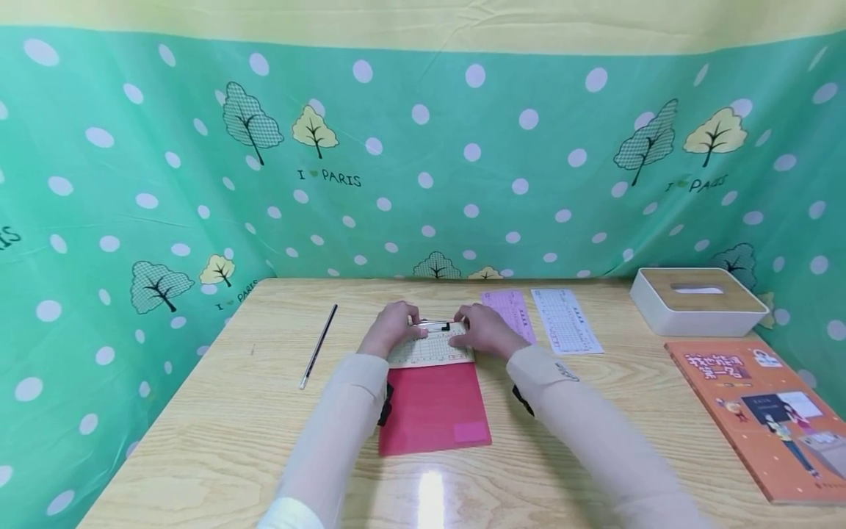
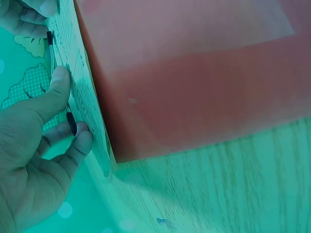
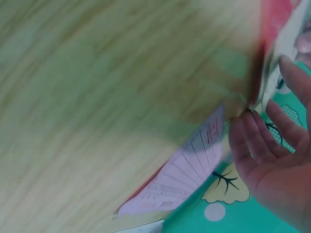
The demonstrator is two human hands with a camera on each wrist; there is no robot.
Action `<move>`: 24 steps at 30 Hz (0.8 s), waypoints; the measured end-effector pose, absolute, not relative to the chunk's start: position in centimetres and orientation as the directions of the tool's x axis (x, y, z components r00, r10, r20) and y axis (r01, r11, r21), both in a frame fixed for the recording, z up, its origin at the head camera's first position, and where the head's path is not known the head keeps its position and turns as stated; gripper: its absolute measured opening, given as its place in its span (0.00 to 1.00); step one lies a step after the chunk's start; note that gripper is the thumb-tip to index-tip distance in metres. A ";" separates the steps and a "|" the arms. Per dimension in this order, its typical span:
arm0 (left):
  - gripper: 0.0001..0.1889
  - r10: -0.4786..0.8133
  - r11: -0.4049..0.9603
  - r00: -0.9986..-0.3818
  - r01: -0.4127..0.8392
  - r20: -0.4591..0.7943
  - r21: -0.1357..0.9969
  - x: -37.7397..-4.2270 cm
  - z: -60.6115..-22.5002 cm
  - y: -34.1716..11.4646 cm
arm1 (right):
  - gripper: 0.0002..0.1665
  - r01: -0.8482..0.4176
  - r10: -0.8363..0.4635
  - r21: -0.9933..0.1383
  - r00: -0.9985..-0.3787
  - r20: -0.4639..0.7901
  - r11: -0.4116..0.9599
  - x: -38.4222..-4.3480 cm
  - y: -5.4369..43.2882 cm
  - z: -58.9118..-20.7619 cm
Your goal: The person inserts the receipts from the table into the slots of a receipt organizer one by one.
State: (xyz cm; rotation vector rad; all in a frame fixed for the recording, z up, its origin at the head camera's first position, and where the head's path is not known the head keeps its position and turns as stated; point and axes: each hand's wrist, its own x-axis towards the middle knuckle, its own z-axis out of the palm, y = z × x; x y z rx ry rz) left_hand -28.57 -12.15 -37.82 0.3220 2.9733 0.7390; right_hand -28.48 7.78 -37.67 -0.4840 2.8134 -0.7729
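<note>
A red folder [image 1: 436, 411] with a pink label lies on the table in the head view. Cream printed form sheets [image 1: 429, 350] cover its far end. Along their top edge runs a metal clip [image 1: 434, 322] with black ends. My left hand [image 1: 393, 328] is at the left end of this clip; in the left wrist view its thumb and fingers pinch the clip near a black end [image 2: 71, 123]. My right hand [image 1: 487, 330] holds the right top corner, thumb over the sheets and fingers at the far edge. In the right wrist view the clip is mostly hidden.
A pencil-like stick [image 1: 319, 345] lies to the left. Right of the folder are a purple printed slip [image 1: 509, 311] and a white one [image 1: 566, 320]. Farther right stand a tissue box [image 1: 694, 320] and an orange book [image 1: 740, 426]. A green curtain [image 1: 423, 220] hangs behind the table.
</note>
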 end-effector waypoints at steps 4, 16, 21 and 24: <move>0.11 0.216 0.860 -0.976 0.186 -0.009 0.474 -28.5 -37.8 -12.2 | 0.31 -0.236 -0.357 -0.575 -0.928 -0.106 0.783 -28.1 8.9 -37.3; 0.11 0.204 0.863 -0.979 0.175 -0.010 0.474 -28.3 -37.7 -12.1 | 0.22 -0.153 -0.219 -0.702 -0.976 -0.004 0.695 -28.3 14.8 -36.7; 0.11 0.209 0.863 -0.978 0.177 -0.015 0.473 -28.7 -38.0 -12.3 | 0.24 -0.053 -0.123 -0.744 -0.992 -0.040 0.666 -28.0 16.7 -36.9; 0.12 0.231 0.862 -0.973 0.205 -0.001 0.464 -29.2 -38.5 -12.5 | 0.27 0.006 -0.075 -0.739 -0.994 -0.077 0.673 -27.8 17.5 -37.3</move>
